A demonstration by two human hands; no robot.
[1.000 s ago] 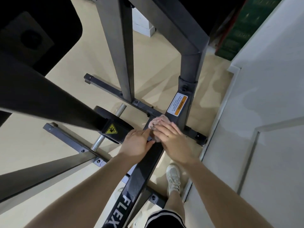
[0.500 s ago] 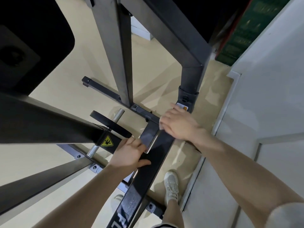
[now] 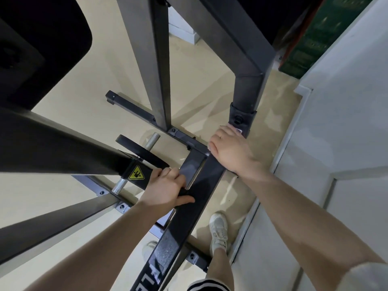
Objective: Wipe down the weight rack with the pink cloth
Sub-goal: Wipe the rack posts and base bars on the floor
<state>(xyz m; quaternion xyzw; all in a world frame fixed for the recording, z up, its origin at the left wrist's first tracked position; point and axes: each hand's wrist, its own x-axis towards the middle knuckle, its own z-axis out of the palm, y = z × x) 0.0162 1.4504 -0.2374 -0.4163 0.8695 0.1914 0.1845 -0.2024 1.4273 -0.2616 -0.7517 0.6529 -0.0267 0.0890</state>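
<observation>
cloth (image 3: 239, 131) under right hand (image 3: 228, 151)

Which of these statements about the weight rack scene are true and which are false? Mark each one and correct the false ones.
1. The left hand grips the dark slanted beam. True.
2. The right hand rests on the floor. False: it is at the foot of the upright post.
3. A yellow warning sticker lies near the left hand. True.
4. The person is barefoot. False: a white shoe shows.
5. The pink cloth is spread out in plain view. False: barely any shows.
</observation>
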